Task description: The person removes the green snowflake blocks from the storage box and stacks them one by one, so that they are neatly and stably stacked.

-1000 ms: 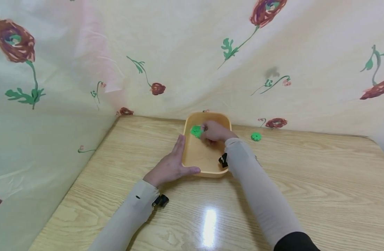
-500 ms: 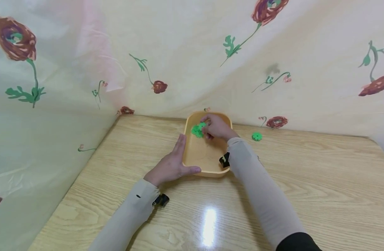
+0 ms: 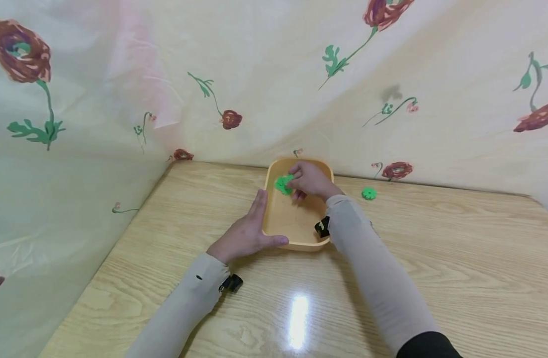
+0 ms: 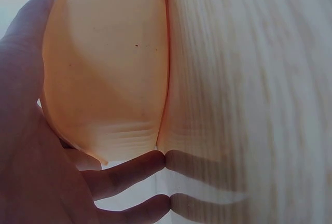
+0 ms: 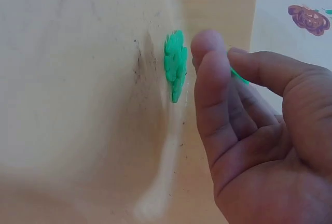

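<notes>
An orange-tan plastic tray point(image 3: 296, 245) lies on the table, its far end near the patterned sheet. Along its left wall and near corner rests my left hand point(image 3: 244, 236), fingers straight and thumb laid at the near rim; two fingertips touch the table in the left wrist view. My right hand point(image 3: 312, 181) is inside the tray's far part and pinches a thin green notched disc point(image 5: 239, 77), mostly hidden by the fingers. Just beside those fingertips, green notched discs point(image 5: 175, 66) lie overlapping on the tray floor.
Another green notched disc point(image 3: 369, 193) lies on the wooden table point(image 3: 435, 258) to the right of the tray. A flower-printed sheet point(image 3: 265, 74) rises behind the table and along its left side. Light glares off the table in front.
My right hand has shifted slightly back and turned, uncovering more of the green discs at its fingertips. The left hand keeps its place on the tray, and the head view has tilted slightly.
</notes>
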`<state>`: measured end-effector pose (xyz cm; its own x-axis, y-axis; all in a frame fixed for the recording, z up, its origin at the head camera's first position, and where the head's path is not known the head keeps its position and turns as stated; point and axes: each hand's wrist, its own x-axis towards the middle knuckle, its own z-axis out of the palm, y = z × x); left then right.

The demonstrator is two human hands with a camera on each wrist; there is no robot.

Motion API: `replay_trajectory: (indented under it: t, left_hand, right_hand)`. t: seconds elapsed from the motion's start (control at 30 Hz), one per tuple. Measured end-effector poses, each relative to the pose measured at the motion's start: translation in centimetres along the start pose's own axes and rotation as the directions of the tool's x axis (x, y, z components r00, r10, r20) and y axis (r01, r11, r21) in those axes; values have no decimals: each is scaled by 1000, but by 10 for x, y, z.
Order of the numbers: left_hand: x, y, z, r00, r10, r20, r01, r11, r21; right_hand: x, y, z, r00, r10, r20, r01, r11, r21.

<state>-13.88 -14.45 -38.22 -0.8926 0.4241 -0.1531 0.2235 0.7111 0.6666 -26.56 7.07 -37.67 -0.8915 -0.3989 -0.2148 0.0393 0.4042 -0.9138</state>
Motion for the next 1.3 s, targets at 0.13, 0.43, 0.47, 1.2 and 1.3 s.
replay_trajectory:
  t: [0.13,0.43,0.47,1.2,1.3]
  left_hand:
    - [0,0,0,1000,0,-3,0,1000,-3]
    - [0,0,0,1000,11,-10,-11,1000,0]
    - [0,0,0,1000,15,-13,-15,1000,1]
    - [1,1,1,1000,4,-19,-3,1000,9]
    - [2,2,0,1000,-1,-18,1,1000,2]
  right_hand:
    - [-1,0,0,1000,1,0,-1,999,44]
    - [-1,-1,-1,999,-28,-35,29,999,35]
    - [-1,-1,-2,999,-30,-39,32,999,31]
    - [-10,-28,-13,971,-149,-185,163,984,64]
    - [-14,-38,-19,959,-177,-223,198,977,78]
